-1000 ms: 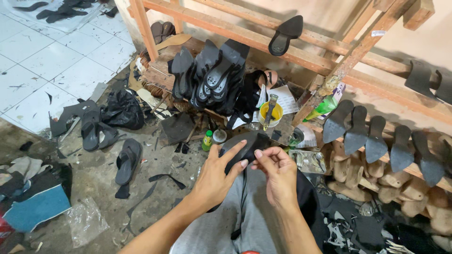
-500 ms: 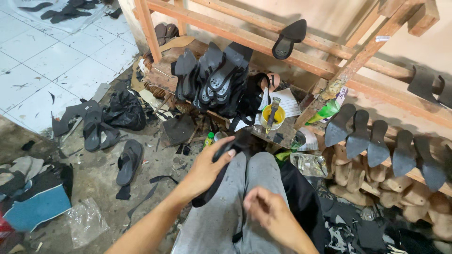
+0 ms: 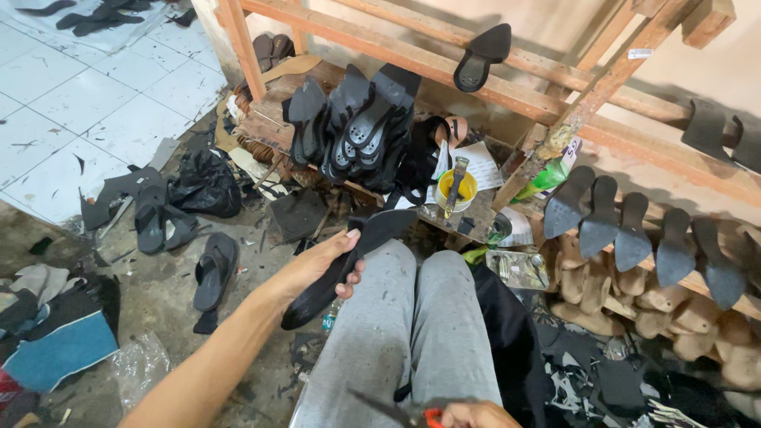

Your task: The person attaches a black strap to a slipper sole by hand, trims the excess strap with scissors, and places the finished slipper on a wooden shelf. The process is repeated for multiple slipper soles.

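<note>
My left hand (image 3: pixel 321 265) grips a long black shoe sole (image 3: pixel 372 234) and holds it out over my left knee, its tip pointing toward the low wooden rack. My right hand (image 3: pixel 472 414) is mostly cut off at the bottom edge and is closed around a pair of scissors (image 3: pixel 396 410) with an orange-red handle and dark blades pointing left. My grey-trousered legs (image 3: pixel 412 325) stretch forward between the two hands.
A stack of black soles (image 3: pixel 357 127) leans on the wooden rack (image 3: pixel 412 59). A yellow glue pot (image 3: pixel 457 189) with a brush stands behind my knees. Heeled soles (image 3: pixel 634 230) line the right shelf above wooden lasts (image 3: pixel 634 305). Sandals (image 3: pixel 214 269) and scraps litter the floor at left.
My right hand let go of the sole, dropped to the bottom edge and now holds scissors. My left hand keeps the sole and has moved it slightly left and forward.
</note>
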{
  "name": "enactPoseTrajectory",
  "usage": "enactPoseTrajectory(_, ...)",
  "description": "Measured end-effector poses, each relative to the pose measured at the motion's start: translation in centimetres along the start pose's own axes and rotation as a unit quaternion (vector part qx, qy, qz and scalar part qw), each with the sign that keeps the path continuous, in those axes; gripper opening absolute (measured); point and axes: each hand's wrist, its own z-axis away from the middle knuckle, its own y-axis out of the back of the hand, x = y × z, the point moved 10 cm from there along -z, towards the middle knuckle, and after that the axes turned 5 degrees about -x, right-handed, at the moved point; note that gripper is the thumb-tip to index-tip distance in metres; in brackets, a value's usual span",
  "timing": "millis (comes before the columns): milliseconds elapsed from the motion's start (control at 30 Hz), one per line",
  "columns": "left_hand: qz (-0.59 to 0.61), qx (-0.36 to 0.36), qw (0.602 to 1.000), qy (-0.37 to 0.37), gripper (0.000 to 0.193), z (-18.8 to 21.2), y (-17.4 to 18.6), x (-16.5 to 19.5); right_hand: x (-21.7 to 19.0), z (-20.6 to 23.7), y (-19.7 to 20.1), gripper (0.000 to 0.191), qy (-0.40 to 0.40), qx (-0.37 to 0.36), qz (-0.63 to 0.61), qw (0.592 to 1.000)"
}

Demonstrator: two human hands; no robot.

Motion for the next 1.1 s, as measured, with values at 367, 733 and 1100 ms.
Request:
enactPoseTrajectory(367,-0.263,0.073,0.957,-0.102,0.038,1.7,-4.9,2.0,-11.4,0.3,7.8,0.041,-0.091,0.251,0.162,0.95)
enactPoseTrajectory(733,-0.149,0.049,0.988,0.01,0.039,1.3,-3.1,-0.6,-15.5,0.8,9.9,0.066,-0.144,0.277,0.232,0.921)
enactPoseTrajectory(1100,-0.525,0.076,0.83,-0.173,0.05,3.6,-7.8,4.0,-18.9,0.7,10.9,0.064,-0.103,0.289,0.289,0.907)
